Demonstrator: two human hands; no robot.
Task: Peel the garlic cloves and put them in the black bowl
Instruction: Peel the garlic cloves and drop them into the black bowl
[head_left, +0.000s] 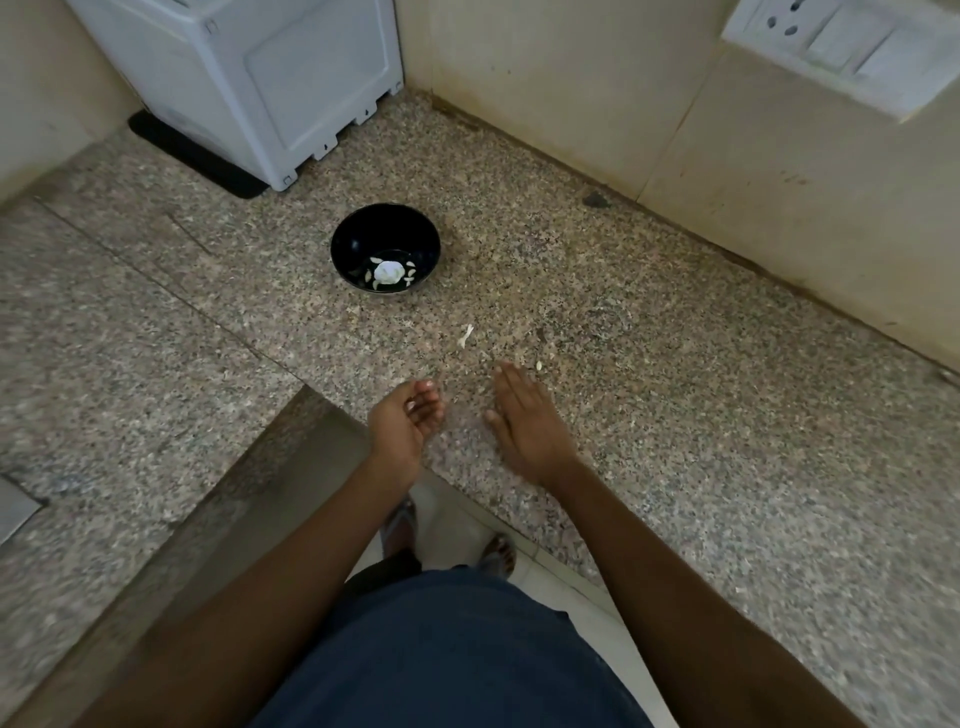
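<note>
Several cloves (375, 281) already lie in the black bowl (385, 248) around a white lump, so I judge the peeling mostly done. The speckled stone tabletop (649, 395) meets a cream wall (571, 78) beside a pale grey appliance (249, 78). My left hand (402, 421) is loosely cupped, my right hand (524, 415) flat; neither grip holds anything. Bits of peel (466, 335) remain.

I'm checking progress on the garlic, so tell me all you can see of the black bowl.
The black bowl is round, glossy and dark inside and out, standing upright on the speckled stone counter, near a white appliance. At its bottom lie a white garlic lump and several pale cloves. Neither hand touches it.
</note>
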